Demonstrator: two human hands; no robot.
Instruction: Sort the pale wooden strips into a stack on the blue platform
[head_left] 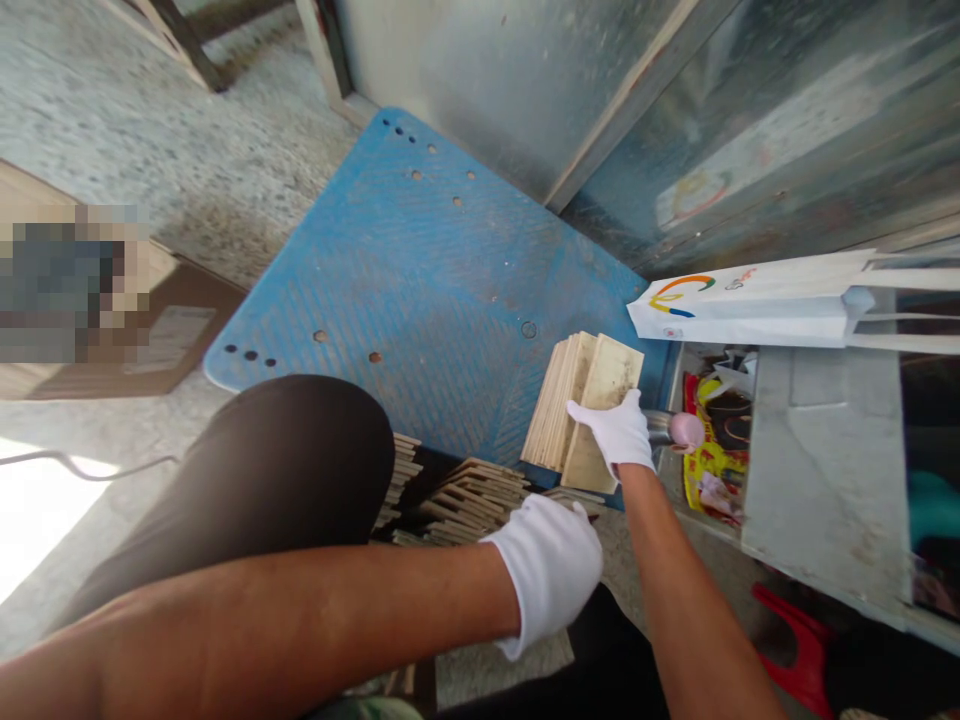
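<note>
My right hand [621, 432], in a white glove, is at the front of a row of thin pale rectangular boards [556, 405]. Its thumb and fingers span the width of the nearest cream board [611, 375], which leans at the row's end and has dark smudges. My left hand [551, 568], also gloved, is closed below the row. A small dark tip shows by its fingers; what it holds is hidden. Beside it lie stacked thin slabs [472, 492] with staggered edges, partly covered by the hand and my knee.
A blue plastic pallet [420, 260] lies under the boards. Right of it are a white paper bag [750, 305], a metal cup [660, 428], an open drawer with yellow packaging [701, 470] and a red stool [799, 640]. A cardboard box [180, 345] stands left.
</note>
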